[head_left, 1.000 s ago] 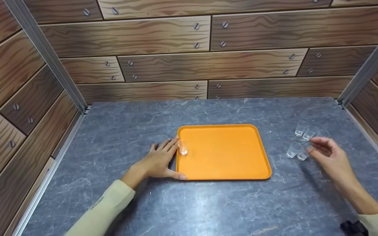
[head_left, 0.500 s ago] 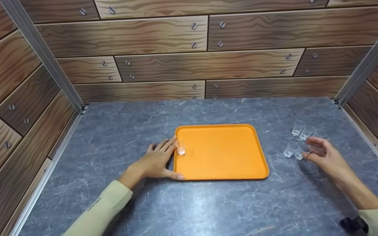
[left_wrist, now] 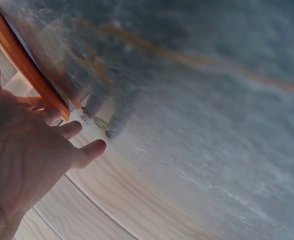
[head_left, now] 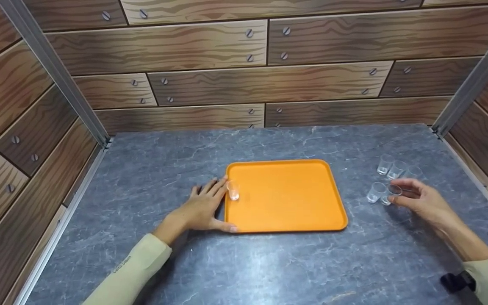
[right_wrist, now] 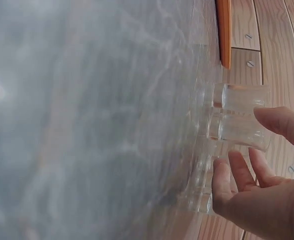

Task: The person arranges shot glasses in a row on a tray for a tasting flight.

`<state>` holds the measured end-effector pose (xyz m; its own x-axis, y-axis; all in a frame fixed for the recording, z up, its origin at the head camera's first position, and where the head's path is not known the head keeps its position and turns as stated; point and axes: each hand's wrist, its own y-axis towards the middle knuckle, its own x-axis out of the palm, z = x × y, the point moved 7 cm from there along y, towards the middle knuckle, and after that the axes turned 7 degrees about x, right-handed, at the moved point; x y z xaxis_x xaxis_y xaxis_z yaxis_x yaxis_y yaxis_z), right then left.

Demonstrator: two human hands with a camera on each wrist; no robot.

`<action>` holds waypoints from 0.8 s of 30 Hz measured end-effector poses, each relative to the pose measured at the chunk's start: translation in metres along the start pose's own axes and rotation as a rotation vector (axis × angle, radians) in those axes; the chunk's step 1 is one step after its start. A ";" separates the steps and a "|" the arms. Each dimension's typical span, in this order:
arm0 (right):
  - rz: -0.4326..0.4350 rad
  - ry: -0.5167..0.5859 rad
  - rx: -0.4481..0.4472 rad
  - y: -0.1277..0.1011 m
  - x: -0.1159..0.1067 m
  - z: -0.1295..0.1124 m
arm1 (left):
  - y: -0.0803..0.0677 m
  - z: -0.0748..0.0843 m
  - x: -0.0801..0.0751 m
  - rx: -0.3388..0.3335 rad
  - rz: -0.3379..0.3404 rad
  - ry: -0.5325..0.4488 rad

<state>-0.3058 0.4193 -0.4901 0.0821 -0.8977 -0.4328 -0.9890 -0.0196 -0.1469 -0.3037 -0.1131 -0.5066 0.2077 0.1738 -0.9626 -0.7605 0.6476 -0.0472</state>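
Item examined: a small clear cup (head_left: 389, 193), upright, between the right edge of the orange tray (head_left: 286, 195) and the right edge of the tabletop (head_left: 163, 156). The right hand (head_left: 426, 203) brackets it, thumb on the near side, bent fingers on the far side; whether they have closed on the wall cannot be told. A neighbouring cup (head_left: 376, 192) stands just beside it, tray side; three further cups (head_left: 396, 170) stand behind, towards the tabletop's far right corner. The left hand (head_left: 203, 208) lies with fingers extended and spread against the tray's left edge, thumb at its near left corner, gripping nothing. A lone cup (head_left: 233, 192) stands on the tray, close to that left edge.

Handling, as judged: light, stiff, smooth and liable to slip; fragile if glass, the material being unconfirmed. Best held by opposite sides of the wall, below the rim, with gentle pressure.

Not verified: the right hand partly hides the rightmost rear cup; overlapping transparent walls are hard to separate in the right wrist view; the left wrist view cuts off most of the tray
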 end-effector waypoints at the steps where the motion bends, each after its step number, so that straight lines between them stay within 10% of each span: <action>1: 0.003 -0.011 0.001 0.000 0.000 0.000 | 0.000 0.000 0.000 0.000 0.000 0.002; 24: 0.055 -0.022 -0.036 -0.007 -0.002 -0.005 | 0.000 -0.001 0.000 -0.005 -0.002 -0.009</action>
<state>-0.2998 0.4186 -0.4839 0.0300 -0.8882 -0.4584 -0.9958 0.0133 -0.0908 -0.3038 -0.1138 -0.5067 0.2144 0.1795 -0.9601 -0.7632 0.6443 -0.0500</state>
